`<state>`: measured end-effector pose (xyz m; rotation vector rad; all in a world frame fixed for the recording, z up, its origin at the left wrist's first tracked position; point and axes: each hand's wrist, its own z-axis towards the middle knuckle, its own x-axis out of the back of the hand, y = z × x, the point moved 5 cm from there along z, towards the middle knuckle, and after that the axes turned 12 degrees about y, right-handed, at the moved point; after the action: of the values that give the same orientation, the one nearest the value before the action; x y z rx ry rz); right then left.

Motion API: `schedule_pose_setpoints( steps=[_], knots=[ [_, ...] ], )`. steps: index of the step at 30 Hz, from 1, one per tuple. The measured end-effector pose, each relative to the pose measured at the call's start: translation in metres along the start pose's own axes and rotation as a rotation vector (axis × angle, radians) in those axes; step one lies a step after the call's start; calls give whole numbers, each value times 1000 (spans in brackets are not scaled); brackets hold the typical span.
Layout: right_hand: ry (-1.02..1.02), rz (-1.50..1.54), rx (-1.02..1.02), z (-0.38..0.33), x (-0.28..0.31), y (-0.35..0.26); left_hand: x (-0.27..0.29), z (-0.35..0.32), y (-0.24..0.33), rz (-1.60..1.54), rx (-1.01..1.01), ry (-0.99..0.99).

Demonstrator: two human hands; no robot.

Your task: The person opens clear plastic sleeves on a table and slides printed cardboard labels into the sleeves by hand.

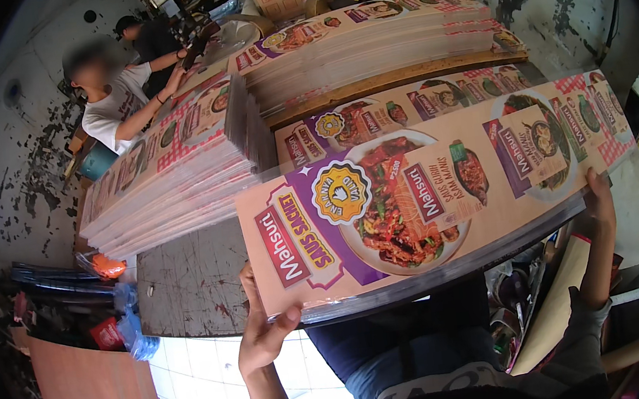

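A stack of long printed cardboard sheets (486, 230), peach and purple with pictures of food, lies tilted across the front edge of the table. My left hand (267, 333) grips its near left corner, thumb on top and fingers along the left side. At the right end, my right hand (598, 200) is closed round the near edge, its fingers partly hidden. Clear plastic shows along the stack's near side. Just behind it lie more of the same printed sheets (434, 103), partly covered by the held stack.
Tall stacks of like sheets stand at the left (159, 189) and far side (367, 58) of the scuffed grey table (188, 287). A wooden strip (392, 79) edges the far stack. Beyond the left stack a person (111, 108) in white reaches over it. Blue plastic (137, 335) hangs at the left.
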<state>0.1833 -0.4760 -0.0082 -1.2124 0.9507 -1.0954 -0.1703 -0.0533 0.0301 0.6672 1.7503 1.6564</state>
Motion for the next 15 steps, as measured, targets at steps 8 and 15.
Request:
schedule_pose_setpoints(
  steps=[8,15],
  knots=[
    [45,436,18,-12,-47,-13,-32,-16,3,877,-436,-375],
    [-176,372,-322,-38,-130,-29,-136,-16,-24,1013,-583,-440]
  ],
)
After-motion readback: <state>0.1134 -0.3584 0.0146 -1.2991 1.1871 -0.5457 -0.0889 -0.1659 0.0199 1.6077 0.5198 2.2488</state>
